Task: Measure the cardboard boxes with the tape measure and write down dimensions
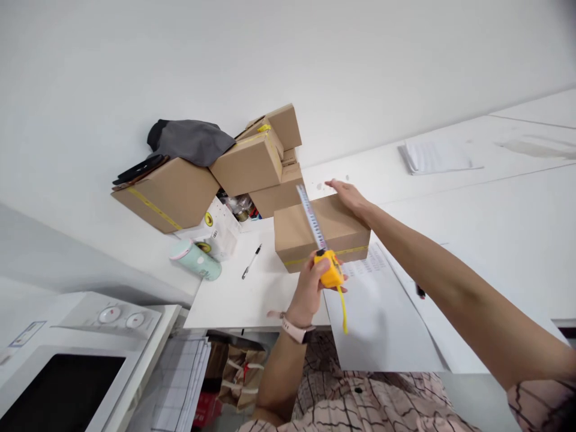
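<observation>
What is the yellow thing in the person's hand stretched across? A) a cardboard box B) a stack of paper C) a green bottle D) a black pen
A: the left hand grips the yellow tape measure, and its blade runs up over the top of the cardboard box, while the right hand rests on the box's far edge.

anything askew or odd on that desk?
Yes: the stack of cardboard boxes against the wall is piled haphazardly, tilted at mixed angles, with a grey cloth draped on top. A mint bottle lies on its side below. The box being measured sits flat.
</observation>
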The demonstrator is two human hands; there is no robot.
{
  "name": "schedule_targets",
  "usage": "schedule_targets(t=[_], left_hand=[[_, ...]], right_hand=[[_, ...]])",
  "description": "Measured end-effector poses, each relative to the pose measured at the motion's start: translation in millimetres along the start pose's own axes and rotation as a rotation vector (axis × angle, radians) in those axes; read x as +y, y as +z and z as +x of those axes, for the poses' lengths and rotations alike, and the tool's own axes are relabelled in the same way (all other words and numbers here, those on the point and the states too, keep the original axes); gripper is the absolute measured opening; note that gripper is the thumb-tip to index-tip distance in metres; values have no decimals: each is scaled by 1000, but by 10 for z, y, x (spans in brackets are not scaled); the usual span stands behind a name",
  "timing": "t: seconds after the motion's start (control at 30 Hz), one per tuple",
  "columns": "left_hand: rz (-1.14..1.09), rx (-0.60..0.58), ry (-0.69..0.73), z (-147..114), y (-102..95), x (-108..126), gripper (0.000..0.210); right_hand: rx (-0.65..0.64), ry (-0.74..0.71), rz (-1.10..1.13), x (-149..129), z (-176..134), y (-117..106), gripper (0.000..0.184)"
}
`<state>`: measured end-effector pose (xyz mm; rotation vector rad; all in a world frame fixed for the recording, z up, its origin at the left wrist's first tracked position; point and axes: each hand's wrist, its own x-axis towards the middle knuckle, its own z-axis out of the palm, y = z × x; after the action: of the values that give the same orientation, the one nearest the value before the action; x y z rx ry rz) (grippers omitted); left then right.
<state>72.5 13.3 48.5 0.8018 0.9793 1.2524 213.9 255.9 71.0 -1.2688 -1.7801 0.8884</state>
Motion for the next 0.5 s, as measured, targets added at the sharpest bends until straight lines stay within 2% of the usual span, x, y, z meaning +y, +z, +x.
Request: schedule_targets(t=[0.13,0.17,0.23,0.3,0.37,0.43,0.5], left_hand=[[159,326,329,-292,-450,0,63],[184,411,373,-313,-576,-11,64],[191,504,393,-282,-791,-35,61],[154,488,345,-183,-926,-47,57],[108,436,297,-69,-975,-20,54],[82,397,288,21,-956,62,54],[78,351,319,83,-898,200,54]], right_hand=[[299,133,169,375,-444,-317,61],[326,178,186,494,-581,-356,63],[278,205,202,691,-843,-373,67],[163,200,216,772,-1045,-335,71],[74,192,233,713,-1155,-296,75],[56,159,228,547,-1172,-302,75],[90,83,175,339,-1115,-368,71]])
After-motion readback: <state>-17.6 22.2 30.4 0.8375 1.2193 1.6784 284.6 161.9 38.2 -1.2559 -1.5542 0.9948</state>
